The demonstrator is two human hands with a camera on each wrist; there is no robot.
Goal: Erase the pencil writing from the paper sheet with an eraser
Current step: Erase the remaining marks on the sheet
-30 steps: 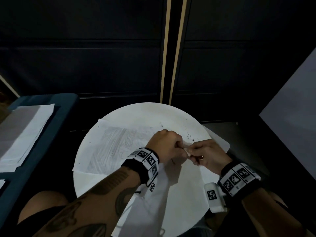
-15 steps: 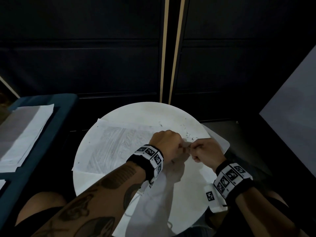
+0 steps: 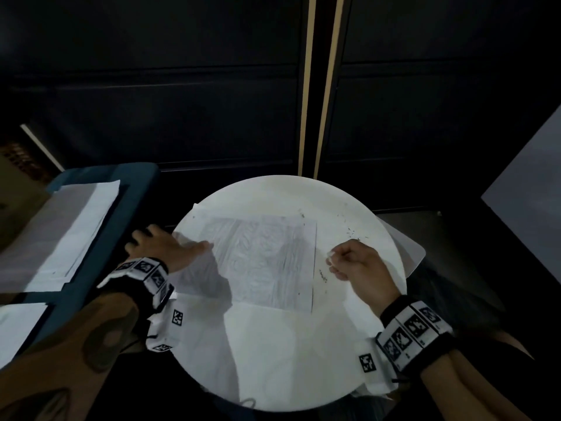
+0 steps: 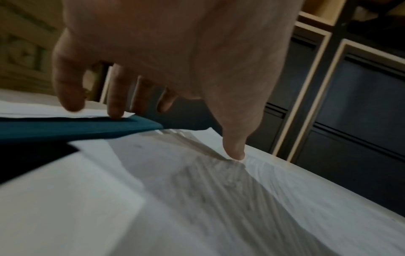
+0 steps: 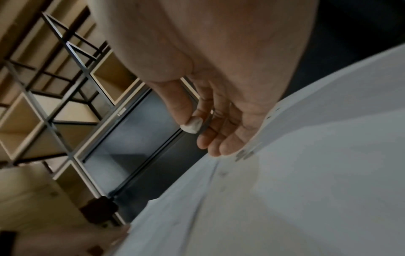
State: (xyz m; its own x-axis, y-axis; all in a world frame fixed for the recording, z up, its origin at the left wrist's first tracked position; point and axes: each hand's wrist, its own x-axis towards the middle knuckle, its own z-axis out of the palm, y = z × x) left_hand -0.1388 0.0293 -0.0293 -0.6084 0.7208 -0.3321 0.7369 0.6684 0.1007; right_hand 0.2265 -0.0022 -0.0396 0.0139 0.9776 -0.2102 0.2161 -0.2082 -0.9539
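A paper sheet covered in grey pencil shading lies on the round white table. My left hand is at the sheet's left edge with its fingers spread. In the left wrist view its thumb tip presses down on the shaded paper, while the other fingers reach past the table edge. My right hand hovers just right of the sheet. Its thumb and forefinger pinch a small white eraser, which shows clearly in the right wrist view as the eraser.
Dark eraser crumbs lie scattered on the table at the back right and beside the sheet's right edge. Another white sheet juts past the table's right rim. A blue seat with stacked papers stands close on the left.
Both hands were together over the middle of the sheet. Now they are apart: the left went to the sheet's left edge and spread flat, the right drew off to the right with the eraser.
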